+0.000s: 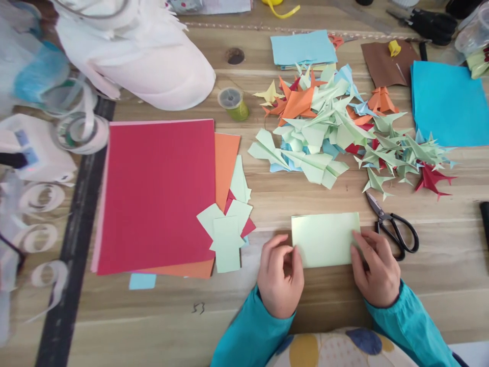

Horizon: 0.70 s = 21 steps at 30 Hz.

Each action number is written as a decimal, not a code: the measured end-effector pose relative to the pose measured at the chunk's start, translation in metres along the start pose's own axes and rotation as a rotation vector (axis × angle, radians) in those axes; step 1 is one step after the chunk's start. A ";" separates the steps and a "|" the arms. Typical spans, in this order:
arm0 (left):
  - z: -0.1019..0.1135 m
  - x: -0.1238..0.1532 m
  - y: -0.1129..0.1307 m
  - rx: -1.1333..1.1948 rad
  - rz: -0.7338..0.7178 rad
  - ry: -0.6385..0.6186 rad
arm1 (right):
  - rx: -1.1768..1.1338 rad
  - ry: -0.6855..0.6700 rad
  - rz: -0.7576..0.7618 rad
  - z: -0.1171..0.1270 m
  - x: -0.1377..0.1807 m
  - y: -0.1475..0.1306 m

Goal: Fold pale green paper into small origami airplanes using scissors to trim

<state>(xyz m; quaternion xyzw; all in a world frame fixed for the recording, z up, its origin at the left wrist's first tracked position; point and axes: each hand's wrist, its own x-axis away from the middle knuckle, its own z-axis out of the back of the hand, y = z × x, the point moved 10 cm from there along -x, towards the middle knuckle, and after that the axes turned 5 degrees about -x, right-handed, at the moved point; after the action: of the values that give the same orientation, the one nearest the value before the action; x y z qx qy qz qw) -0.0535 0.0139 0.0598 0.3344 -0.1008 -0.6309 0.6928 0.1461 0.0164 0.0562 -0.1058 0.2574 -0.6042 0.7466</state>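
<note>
A pale green rectangular sheet of paper [324,240] lies in front of me, looking folded or stacked along its top edge. My left hand [280,278] is at its left edge, fingers curled and thumb tip against the paper. On the opposite side, my right hand [376,267] grips the right edge between thumb and forefinger. Black-handled scissors [397,229] lie just beyond my right hand, blades pointing away. A heap of folded paper shapes [321,122], mostly pale green with some orange, red and blue, spreads across the table above the sheet.
Large red paper sheets [160,193] lie at left over orange ones, with small pale green pieces [227,244] at their corner. A thread spool [233,103] stands behind. Blue sheets [451,104] lie far right; a light blue stack [301,48] sits at the back. Tape rolls [82,132] line the left.
</note>
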 end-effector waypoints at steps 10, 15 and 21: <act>-0.027 0.017 0.059 -0.212 -0.526 -0.203 | 0.010 -0.015 0.022 -0.001 0.000 0.000; -0.034 0.019 0.052 -0.203 -0.492 -0.254 | 0.017 -0.003 0.041 0.001 -0.002 -0.002; -0.037 0.020 0.049 -0.195 -0.487 -0.281 | 0.004 0.002 0.034 0.002 -0.002 -0.002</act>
<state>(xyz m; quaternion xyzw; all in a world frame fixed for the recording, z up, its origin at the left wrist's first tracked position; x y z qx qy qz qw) 0.0108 0.0065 0.0548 0.1901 -0.0513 -0.8254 0.5290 0.1450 0.0176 0.0589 -0.0993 0.2585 -0.5922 0.7567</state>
